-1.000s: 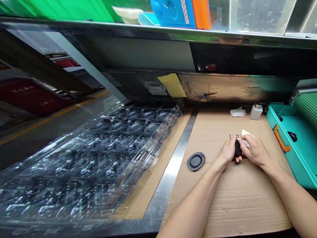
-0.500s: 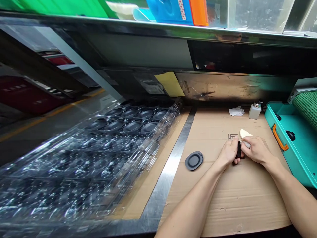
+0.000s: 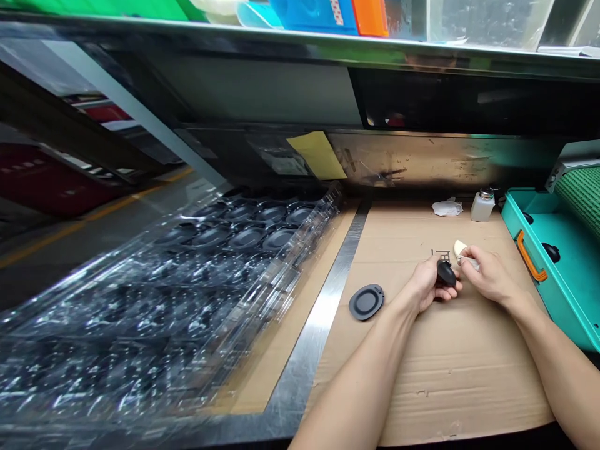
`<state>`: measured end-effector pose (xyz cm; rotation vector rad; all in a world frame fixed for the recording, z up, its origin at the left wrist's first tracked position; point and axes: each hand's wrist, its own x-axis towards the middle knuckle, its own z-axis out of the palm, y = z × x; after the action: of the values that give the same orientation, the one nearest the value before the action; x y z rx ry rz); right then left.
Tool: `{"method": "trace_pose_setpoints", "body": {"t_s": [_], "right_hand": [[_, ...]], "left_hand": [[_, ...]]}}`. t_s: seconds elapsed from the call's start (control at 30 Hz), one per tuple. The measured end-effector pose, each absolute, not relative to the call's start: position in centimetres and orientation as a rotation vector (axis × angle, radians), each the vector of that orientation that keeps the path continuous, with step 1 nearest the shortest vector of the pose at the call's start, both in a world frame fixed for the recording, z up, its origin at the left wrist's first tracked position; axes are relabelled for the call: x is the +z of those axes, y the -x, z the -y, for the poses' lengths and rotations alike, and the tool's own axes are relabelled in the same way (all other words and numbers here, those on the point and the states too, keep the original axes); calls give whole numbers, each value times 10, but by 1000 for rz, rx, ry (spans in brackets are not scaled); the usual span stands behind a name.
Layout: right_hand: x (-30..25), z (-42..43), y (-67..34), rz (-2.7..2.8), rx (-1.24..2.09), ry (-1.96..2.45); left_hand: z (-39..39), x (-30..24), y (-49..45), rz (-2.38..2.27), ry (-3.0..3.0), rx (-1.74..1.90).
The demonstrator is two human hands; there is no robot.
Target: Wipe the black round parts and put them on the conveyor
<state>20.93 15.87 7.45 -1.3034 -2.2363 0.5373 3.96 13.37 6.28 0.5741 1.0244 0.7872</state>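
- black oval part [image 3: 446, 273] gripped in curled fingers of left hand [image 3: 427, 285], long axis tilted
- pale wad [image 3: 460, 249] pinched by right hand [image 3: 490, 275], just right of black oval part, almost touching

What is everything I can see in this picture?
Trays: number unclear, clear, left of the cardboard, holding many black discs
Loose disc: one, black, on the cardboard
Cardboard: one, brown, on the bench
Metal strip: one, silver, along the cardboard's left edge
Bottle: one, whitish, at the cardboard's back
Tissue: one, white, beside the bottle
Case: one, teal, right of the cardboard
Note: one, yellow, on the back wall
Left hand: one, holding a black disc
Right hand: one, holding a cream piece
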Motion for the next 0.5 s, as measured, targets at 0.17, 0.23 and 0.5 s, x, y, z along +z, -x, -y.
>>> {"method": "trace_pose_setpoints", "body": {"t_s": [0.17,0.23,0.5], "right_hand": [[72,-158,-204,2215,586,1277],[72,-156,-201,2234,587,1216],[67,-159,-200,2331,475,1083]], "left_hand": [[-138,66,-31,-943,-504,754],[-137,68,-32,-946,-532,762],[-133,69,-42,-1057,-671,744]]}}
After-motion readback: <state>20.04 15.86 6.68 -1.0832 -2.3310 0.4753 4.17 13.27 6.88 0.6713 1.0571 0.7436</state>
